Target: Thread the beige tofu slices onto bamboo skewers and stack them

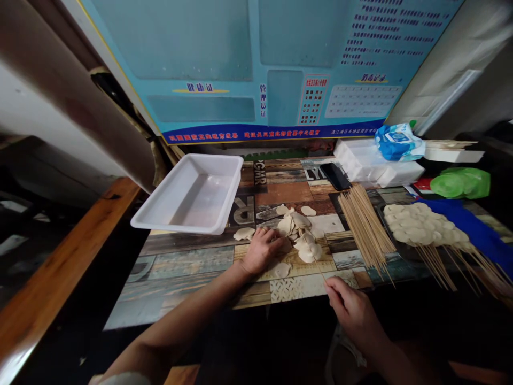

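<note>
My right hand is closed round the lower end of a thin bamboo skewer. Pale, thin, round slices are threaded at the skewer's upper end, just beside a loose pile of similar slices. My left hand rests at the left side of that pile, with fingers bent and closed on a pale slice, partly hidden by them. A single slice lies left of this hand, and another slice lies nearer the table's front edge.
A white plastic tub stands at the back left of the wood-patterned table. Bare skewers lie right of the pile, below a black phone. Farther right, loaded skewers rest on a dark tray. White packs stand behind.
</note>
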